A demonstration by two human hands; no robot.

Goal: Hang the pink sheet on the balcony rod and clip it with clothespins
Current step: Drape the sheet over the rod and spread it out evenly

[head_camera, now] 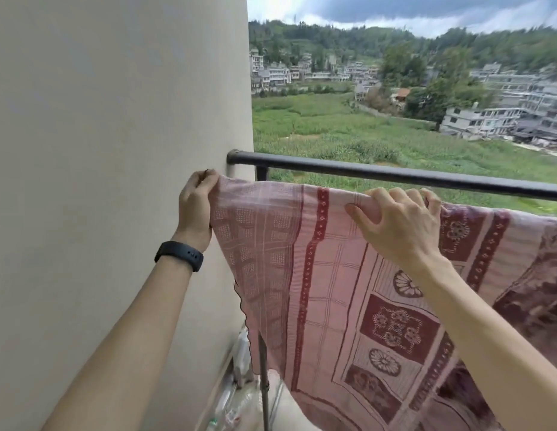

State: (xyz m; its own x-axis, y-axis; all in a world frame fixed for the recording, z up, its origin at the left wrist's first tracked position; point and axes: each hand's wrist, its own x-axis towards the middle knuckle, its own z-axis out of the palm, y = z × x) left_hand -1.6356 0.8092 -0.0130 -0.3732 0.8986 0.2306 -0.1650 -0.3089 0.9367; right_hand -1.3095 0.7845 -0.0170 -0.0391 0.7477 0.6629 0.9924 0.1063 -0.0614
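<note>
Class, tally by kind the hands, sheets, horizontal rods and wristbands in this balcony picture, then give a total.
Hands: 2 (left hand, right hand)
Pink sheet: 1
Balcony rod: 1
Black wristband: 1
Total: 5

The left grip (196,206), a black wristband (179,256) on its wrist, pinched the upper corner of the pink sheet (333,290) close to the beige wall (115,119), while the right grip (401,219) held the sheet's top edge farther along, fingers curled over it and thumb on the near face. That edge ran just below the dark balcony rod (395,174), on its near side, and the patterned cloth hung down from both grips. Beyond the rod lay green fields (333,126), pale buildings (476,119) and wooded hills under cloud.
</note>
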